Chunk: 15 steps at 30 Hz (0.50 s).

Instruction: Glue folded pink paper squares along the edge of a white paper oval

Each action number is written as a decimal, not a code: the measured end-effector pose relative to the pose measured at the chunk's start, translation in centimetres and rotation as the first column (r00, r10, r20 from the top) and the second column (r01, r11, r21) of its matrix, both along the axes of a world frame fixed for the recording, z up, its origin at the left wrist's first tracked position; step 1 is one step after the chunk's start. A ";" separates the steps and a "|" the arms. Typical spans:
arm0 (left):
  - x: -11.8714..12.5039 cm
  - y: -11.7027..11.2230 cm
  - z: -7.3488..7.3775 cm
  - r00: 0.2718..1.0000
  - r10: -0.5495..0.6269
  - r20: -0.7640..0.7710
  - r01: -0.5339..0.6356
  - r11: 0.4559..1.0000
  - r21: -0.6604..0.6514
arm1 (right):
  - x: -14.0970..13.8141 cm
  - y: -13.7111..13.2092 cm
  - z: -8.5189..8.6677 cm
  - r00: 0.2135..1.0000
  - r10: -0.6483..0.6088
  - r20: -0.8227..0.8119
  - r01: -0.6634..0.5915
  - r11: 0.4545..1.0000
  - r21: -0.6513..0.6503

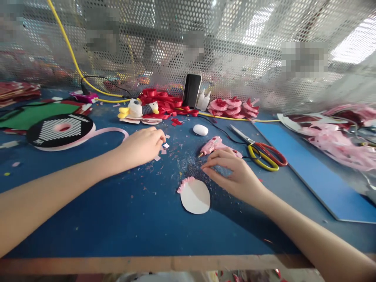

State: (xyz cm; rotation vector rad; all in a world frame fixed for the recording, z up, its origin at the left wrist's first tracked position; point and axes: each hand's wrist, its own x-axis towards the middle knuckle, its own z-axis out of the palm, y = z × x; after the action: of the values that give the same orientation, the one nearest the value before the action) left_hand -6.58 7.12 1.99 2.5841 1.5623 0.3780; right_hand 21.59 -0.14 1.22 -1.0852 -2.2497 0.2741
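My left hand (142,145) rests low over the table with its fingers curled together, beside several small pink ribbon pieces (163,150). What its fingertips hold, if anything, is hidden. Just in front of the pink glue gun (212,145), my right hand (232,172) has thumb and forefinger pinched; nothing between them can be made out. Below and between the hands lies a round white disc (196,199), with pink ruffled ribbon (185,184) along its upper left edge. Pink ribbon (111,130) runs from a black spool (63,131) towards my left hand.
Scissors (258,150) with red and yellow handles lie right of the glue gun. Behind are a white oval case (200,129), a propped phone (192,91), red ribbon (160,100), pink rosettes (232,106) and a plush duck (138,109). A blue board (317,172) lies at right.
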 end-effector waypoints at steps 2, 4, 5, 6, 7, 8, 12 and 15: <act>-0.7 1.3 -0.2 0.999 -0.032 0.009 0.031 0.998 0.062 | 0.4 0.3 0.0 0.992 -0.105 -0.067 0.108 0.993 0.045; -1.0 2.2 -1.0 0.998 -0.060 0.002 0.060 0.993 0.102 | 0.8 0.8 -0.1 0.973 -0.198 -0.115 0.206 0.977 0.061; -0.9 2.4 -1.5 0.998 -0.067 -0.002 0.067 0.992 0.111 | 1.0 1.0 -0.2 0.965 -0.230 -0.127 0.239 0.969 0.066; -0.9 2.6 -2.0 0.997 -0.075 -0.004 0.075 0.991 0.113 | 1.2 1.1 -0.3 0.959 -0.252 -0.130 0.262 0.962 0.071; -0.7 2.7 -2.5 0.996 -0.090 -0.007 0.090 0.989 0.117 | 1.4 1.3 -0.4 0.955 -0.267 -0.127 0.277 0.958 0.074; -0.5 2.9 -2.9 0.994 -0.112 -0.017 0.113 0.986 0.124 | 1.5 1.4 -0.4 0.954 -0.274 -0.122 0.284 0.956 0.075; 0.1 3.7 -3.2 0.981 -0.159 -0.113 0.177 0.969 0.171 | 1.7 1.5 -0.4 0.953 -0.281 -0.114 0.288 0.956 0.051; 0.4 4.6 -2.2 0.967 -0.176 -0.185 0.209 0.961 0.181 | 1.8 1.5 -0.4 0.952 -0.279 -0.123 0.290 0.954 0.079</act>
State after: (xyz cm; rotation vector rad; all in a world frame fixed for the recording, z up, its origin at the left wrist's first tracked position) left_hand -6.14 11.77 -0.24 2.9618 1.3627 0.3203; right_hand 23.43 1.37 0.87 -1.2914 -1.9567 0.1003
